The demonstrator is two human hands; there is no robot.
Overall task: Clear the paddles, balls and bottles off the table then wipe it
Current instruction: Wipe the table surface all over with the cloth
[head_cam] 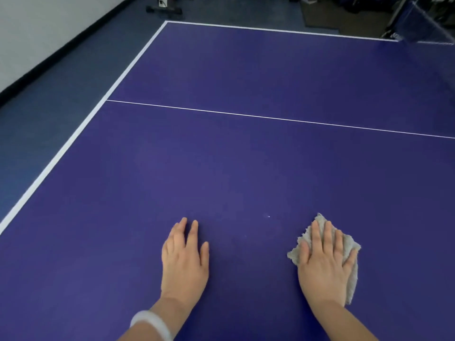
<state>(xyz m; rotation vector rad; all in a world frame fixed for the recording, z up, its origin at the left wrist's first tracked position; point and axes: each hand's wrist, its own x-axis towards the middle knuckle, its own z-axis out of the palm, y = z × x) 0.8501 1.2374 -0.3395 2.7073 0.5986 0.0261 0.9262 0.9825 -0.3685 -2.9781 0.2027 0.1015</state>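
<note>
While no paddles, balls or bottles show on the blue bench, the clearing looks done and wiping is under way. A grey cloth lies near its near edge, pressed flat by the right hand. The left hand rests flat, holding nothing.

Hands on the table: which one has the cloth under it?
The right hand, pressing flat on the grey cloth. The left hand rests on the bare table and wears a white wristband.
</note>
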